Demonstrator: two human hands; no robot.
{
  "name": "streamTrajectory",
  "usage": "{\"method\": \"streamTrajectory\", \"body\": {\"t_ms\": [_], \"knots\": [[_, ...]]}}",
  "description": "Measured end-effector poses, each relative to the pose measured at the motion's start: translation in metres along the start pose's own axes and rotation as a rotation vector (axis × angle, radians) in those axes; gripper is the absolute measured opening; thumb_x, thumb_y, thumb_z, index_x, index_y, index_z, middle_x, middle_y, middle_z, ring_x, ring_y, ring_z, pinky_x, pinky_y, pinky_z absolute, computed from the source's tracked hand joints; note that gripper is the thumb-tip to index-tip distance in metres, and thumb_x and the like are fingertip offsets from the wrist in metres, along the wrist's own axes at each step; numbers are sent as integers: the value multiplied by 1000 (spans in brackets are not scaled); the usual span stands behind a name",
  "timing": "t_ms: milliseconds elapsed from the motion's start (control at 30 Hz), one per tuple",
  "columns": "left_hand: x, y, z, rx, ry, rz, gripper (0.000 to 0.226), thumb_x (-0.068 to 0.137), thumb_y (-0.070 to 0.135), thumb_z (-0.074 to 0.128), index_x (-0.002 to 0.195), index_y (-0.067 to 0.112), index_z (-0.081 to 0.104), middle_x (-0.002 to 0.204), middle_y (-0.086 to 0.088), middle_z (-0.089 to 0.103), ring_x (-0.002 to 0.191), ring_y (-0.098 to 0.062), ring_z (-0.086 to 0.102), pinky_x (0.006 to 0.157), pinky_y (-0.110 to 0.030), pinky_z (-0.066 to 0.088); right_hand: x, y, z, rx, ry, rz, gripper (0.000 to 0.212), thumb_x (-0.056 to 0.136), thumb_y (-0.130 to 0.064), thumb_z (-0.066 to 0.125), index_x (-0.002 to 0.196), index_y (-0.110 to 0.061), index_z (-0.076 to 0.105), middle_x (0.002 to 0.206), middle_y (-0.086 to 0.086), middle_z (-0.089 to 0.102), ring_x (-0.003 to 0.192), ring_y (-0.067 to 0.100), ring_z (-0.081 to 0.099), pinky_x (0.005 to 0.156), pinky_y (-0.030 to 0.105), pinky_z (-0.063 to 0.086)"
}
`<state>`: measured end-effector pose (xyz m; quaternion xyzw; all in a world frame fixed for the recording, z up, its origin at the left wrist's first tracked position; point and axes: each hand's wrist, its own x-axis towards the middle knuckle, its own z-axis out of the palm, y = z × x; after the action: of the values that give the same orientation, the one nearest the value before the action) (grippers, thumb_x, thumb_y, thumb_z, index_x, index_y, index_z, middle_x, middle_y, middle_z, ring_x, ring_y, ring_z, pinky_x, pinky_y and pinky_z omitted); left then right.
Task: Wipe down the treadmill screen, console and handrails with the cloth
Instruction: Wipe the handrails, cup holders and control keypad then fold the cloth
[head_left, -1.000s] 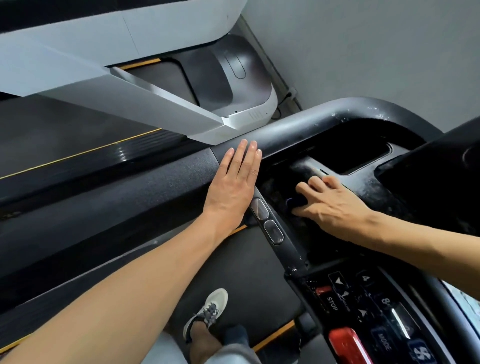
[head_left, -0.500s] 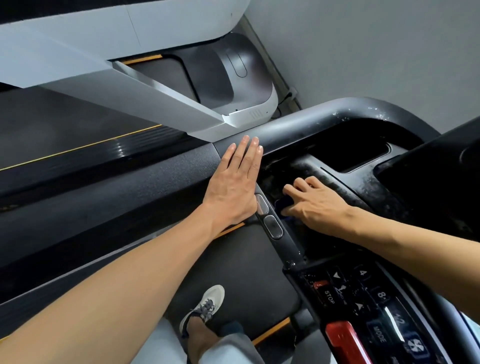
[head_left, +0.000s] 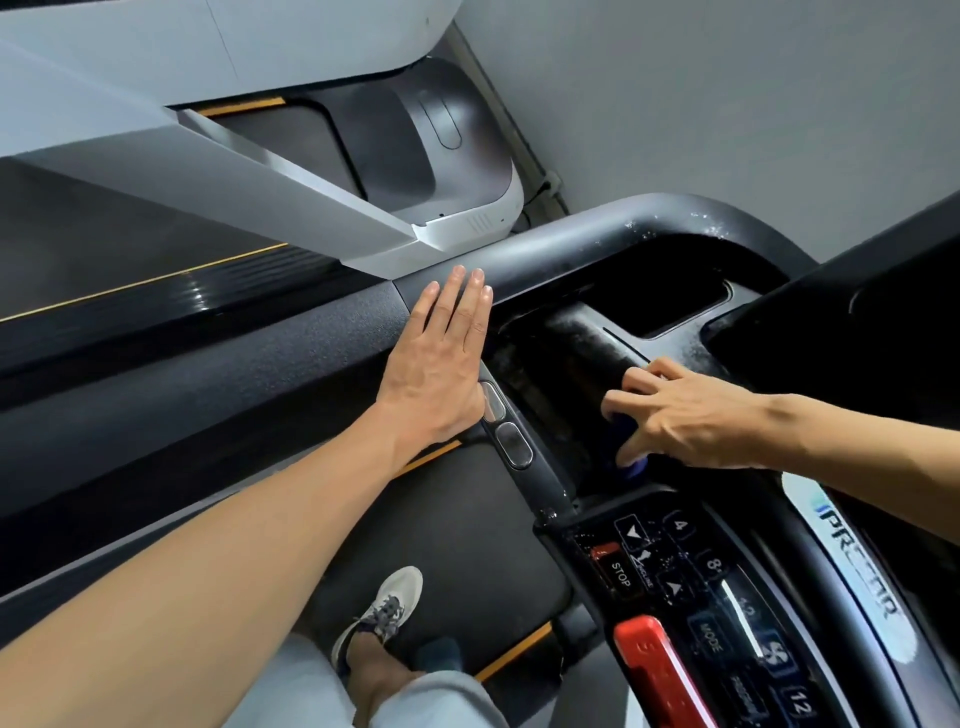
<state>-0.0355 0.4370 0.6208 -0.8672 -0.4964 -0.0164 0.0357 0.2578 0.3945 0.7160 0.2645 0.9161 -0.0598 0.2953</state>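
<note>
You are laying your left hand (head_left: 439, 364) flat, fingers straight and close together, palm down on the textured black padded handrail (head_left: 291, 358) of the treadmill, right where it is meeting the smooth grey curved bar (head_left: 561, 244) that is bending round the top of the console; the heel of that hand is sitting just beside the upper of two oval silver-rimmed grip sensors (head_left: 514, 444) on the slim black inner bar. Your right hand (head_left: 691, 415) is reaching in from the right with its fingers spread and curled downward, and it is pressing and gripping a dark blue cloth (head_left: 626, 431) against the glossy black console tray (head_left: 582, 353), which is carrying whitish dusty specks. Only small bits of the cloth are peeking out between your fingers and under your thumb, so how it is folded cannot be told. Just below that hand the black button panel (head_left: 670, 566) is showing a STOP key, arrow keys and number keys, with a red safety clip (head_left: 654, 670) lying nearer to you. A pale strip with lettering (head_left: 857, 577) is running along the console edge under your right forearm. Beneath your left forearm you are standing on the dark running belt (head_left: 457, 530) with a grey-and-white laced sneaker (head_left: 382, 613) on your foot. A second white-and-black treadmill (head_left: 415, 145) is standing beyond the handrail, against the grey wall (head_left: 727, 104).
</note>
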Motion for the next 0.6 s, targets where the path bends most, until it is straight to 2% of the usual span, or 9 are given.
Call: {"method": "streamTrajectory", "body": {"t_ms": [67, 133, 233, 300, 400, 533, 600], "knots": [[0, 0, -1, -2, -1, -2, 96, 92, 46, 47, 159, -1, -4, 168, -20, -7, 155, -36, -11, 125, -52, 4, 9, -6, 2, -5, 41, 8, 35, 89, -31, 37, 102, -49, 64, 112, -10, 47, 97, 19, 42, 87, 37, 38], [1, 0, -2, 10, -7, 2, 96, 92, 47, 46, 159, -1, -4, 168, -20, -7, 155, -36, -11, 125, -52, 3, 35, -18, 8, -11, 32, -12, 24, 91, -31, 52, 101, -47, 67, 110, -8, 48, 98, 20, 42, 89, 38, 39], [1, 0, -3, 9, -14, 8, 95, 92, 48, 45, 159, -1, -2, 168, -20, -6, 155, -36, -11, 125, -51, 3, 36, -16, 5, -18, 45, 2, 25, 91, -29, 59, 106, -48, 66, 114, -7, 47, 100, 20, 42, 90, 36, 37], [1, 0, -3, 6, -7, 6, 94, 92, 45, 46, 159, -2, -1, 168, -20, -6, 155, -36, -10, 126, -51, 3, 11, -6, -1, -33, 60, 44, 27, 90, -27, 56, 107, -47, 63, 116, -7, 47, 99, 21, 43, 88, 35, 34], [1, 1, -2, -6, -6, 2, 93, 91, 41, 45, 159, -2, 0, 168, -21, -5, 156, -36, -9, 126, -51, 3, -2, -2, 0, -29, 164, 111, 30, 92, -33, 41, 113, -44, 59, 117, -4, 49, 100, 22, 46, 88, 37, 38], [1, 2, -2, -18, -16, -9, 94, 88, 41, 47, 160, -1, 3, 168, -19, -3, 156, -35, -7, 126, -50, 2, 38, -16, 11, -45, 103, 45, 24, 88, -46, 62, 109, -36, 59, 109, -3, 51, 101, 23, 49, 91, 37, 39], [1, 2, -3, -19, -24, -7, 94, 88, 40, 47, 160, -1, 3, 169, -19, -3, 156, -35, -7, 126, -50, 2, 25, -6, 4, -19, 85, 18, 18, 90, -47, 59, 104, -37, 58, 107, -6, 49, 102, 21, 47, 91, 36, 37]]}}
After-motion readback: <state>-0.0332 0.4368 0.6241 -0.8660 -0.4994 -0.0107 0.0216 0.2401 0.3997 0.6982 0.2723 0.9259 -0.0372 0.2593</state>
